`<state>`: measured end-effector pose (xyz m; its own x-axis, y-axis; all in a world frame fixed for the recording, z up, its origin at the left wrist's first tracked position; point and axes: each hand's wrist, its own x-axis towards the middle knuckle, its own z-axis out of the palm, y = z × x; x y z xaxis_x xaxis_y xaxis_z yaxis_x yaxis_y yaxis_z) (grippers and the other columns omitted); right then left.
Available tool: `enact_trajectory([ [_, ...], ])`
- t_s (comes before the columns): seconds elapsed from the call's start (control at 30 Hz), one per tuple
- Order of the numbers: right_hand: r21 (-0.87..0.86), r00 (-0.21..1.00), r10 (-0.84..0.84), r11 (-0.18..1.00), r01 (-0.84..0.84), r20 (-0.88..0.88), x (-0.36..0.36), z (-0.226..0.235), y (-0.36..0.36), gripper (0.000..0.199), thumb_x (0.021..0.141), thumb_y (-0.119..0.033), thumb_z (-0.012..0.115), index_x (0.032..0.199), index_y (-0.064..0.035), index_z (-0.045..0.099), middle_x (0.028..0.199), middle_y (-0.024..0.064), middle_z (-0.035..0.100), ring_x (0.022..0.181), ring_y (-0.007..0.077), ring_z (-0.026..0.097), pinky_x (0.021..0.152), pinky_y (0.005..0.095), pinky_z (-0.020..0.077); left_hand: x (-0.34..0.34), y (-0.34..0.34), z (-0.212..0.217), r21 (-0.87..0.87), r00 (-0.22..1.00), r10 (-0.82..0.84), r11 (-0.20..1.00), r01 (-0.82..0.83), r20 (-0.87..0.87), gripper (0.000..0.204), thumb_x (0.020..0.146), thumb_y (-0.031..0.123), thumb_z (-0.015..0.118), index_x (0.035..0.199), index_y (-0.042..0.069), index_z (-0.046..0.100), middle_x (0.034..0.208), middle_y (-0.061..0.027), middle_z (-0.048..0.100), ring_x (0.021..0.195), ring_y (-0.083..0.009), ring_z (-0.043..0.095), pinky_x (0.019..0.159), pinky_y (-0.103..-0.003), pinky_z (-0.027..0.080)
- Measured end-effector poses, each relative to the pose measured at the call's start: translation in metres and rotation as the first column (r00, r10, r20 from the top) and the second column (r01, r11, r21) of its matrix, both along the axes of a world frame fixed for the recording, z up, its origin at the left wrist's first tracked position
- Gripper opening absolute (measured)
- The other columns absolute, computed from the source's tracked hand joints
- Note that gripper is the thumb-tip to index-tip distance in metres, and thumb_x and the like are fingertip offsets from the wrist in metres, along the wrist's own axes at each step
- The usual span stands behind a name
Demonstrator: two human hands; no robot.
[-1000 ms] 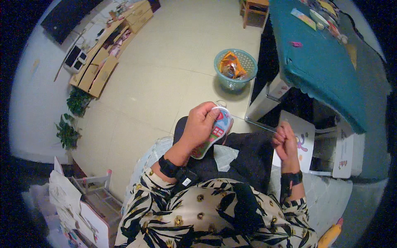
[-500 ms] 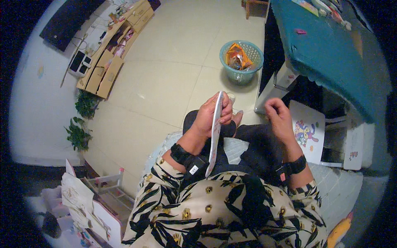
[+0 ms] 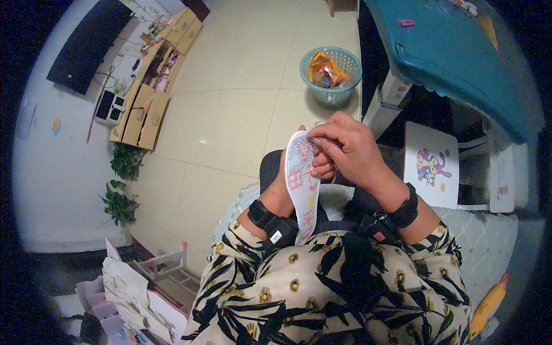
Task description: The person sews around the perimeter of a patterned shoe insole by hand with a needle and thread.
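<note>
A white insole (image 3: 303,178) with red and a little yellow cross-stitch patterning stands tilted in front of my body, its patterned face turned toward me. My left hand (image 3: 324,165) grips it from behind, with curled fingers showing at its right edge. Over the insole's upper right edge, my right hand (image 3: 357,148) is closed in a pinch, thumb and forefinger pressed together. Whatever is between those fingertips is too small to make out. Black bands are strapped round both wrists.
A green plastic basket (image 3: 331,95) holding an orange wrapper stands on the tiled floor ahead. To the right are a table with a teal cover (image 3: 454,63) and a small white chair (image 3: 431,167). A wooden cabinet (image 3: 150,118) and plants (image 3: 121,201) line the left wall.
My right hand has come left from beside my knee to the insole's upper edge. The insole has turned from edge-on to show its patterned face.
</note>
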<state>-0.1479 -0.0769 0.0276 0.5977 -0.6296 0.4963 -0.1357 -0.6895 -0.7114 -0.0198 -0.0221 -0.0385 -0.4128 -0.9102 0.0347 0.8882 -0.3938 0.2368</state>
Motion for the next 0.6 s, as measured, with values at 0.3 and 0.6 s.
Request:
enact_trajectory([
  [0.3,0.002,1.0,-0.012,1.0,0.012,-0.015,0.0,0.0,0.0,0.01,0.072,-0.009,0.057,0.081,-0.0067,0.061,0.071,0.0094,0.051,0.065,0.0253,0.054,0.057,0.0318,0.0435,0.0,0.003,0.008,0.095,0.995,0.048,0.994,-0.057,0.088,0.045,0.085,0.052,0.026,0.08,0.013,0.048,0.053,-0.0003,0.036,0.042,-0.012,0.035,0.043,-0.023,0.028],
  [0.6,0.049,1.0,0.002,0.999,-0.001,-0.025,-0.011,0.003,-0.007,0.011,0.071,-0.009,0.059,0.081,-0.0066,0.06,0.069,0.0093,0.051,0.064,0.0244,0.053,0.057,0.0309,0.0429,0.018,0.003,0.024,-0.258,0.676,0.362,0.932,-0.254,0.642,0.025,0.081,0.031,0.052,0.085,0.007,0.045,0.071,-0.0012,0.048,0.058,-0.0094,0.047,0.052,-0.02,0.039],
])
